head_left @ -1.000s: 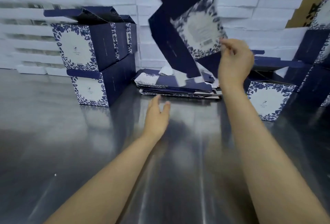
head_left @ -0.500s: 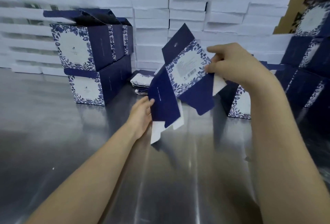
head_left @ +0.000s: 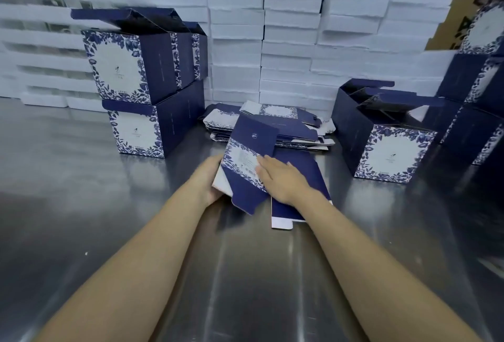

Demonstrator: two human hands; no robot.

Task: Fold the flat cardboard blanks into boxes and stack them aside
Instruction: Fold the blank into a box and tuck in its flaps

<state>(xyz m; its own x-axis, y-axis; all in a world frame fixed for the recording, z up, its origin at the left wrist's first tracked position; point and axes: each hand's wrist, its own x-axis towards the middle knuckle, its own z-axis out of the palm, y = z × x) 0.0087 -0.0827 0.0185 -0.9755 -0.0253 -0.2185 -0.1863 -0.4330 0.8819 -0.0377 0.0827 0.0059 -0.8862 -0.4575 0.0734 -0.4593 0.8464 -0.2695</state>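
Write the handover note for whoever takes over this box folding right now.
Left hand: grips the left edge of a navy floral cardboard blank, partly folded on the steel table.
Right hand: flat, pressing on it.
Done: stack of two folded navy floral boxes at left, open-topped box at right.
Left: finish this blank, then the pile of flat blanks behind it.

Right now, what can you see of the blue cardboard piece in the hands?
The cardboard blank is thin printed card, navy with a blue-and-white flower panel carrying a barcode, and white inside. Partly folded, with its flaps loose, it lies low on the steel table, left side lifted. The left hand holds its left edge; the right hand presses flat on top.
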